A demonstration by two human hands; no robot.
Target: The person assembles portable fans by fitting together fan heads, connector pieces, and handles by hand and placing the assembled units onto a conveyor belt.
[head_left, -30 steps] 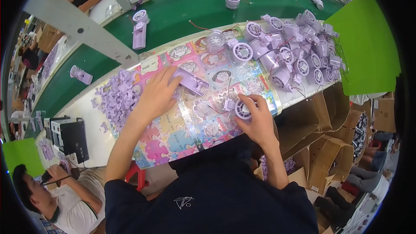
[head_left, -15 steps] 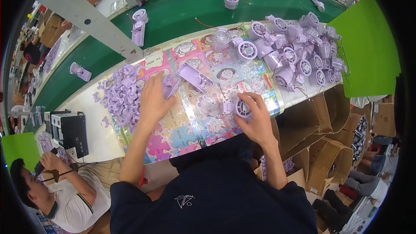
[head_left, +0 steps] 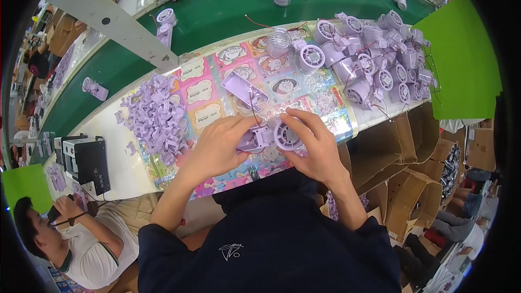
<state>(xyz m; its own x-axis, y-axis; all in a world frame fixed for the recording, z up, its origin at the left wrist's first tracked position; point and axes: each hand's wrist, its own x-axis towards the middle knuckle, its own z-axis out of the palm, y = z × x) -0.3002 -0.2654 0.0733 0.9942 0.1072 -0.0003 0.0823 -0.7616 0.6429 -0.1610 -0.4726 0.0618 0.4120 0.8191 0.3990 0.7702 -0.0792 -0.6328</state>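
Close in front of me, my right hand (head_left: 319,152) grips a lilac round fan head (head_left: 286,134) with a ringed vent face, thumb and fingers around its sides. My left hand (head_left: 218,144) holds a lilac plastic handle shell (head_left: 248,142), mostly covered by the fingers. Shell and fan head meet at the fan's small neck bracket (head_left: 264,135); whether they are joined, I cannot tell. A thin wire rises from between them. Just beyond my hands lies an open lilac handle half (head_left: 244,90), hollow side up, on the colourful printed sheets (head_left: 209,114).
Small lilac parts are heaped (head_left: 156,122) at left. Wired fan heads are piled (head_left: 382,65) at right, with one loose fan head (head_left: 311,57) nearer. Behind runs a green conveyor (head_left: 228,16) beneath a metal post (head_left: 116,24). Black machine (head_left: 86,163) and seated co-worker (head_left: 95,244) are at left.
My left hand has moved right from beside the parts heap, bringing the handle shell to the fan head. The right hand has shifted slightly left with the fan head. Conveyor items have drifted left.
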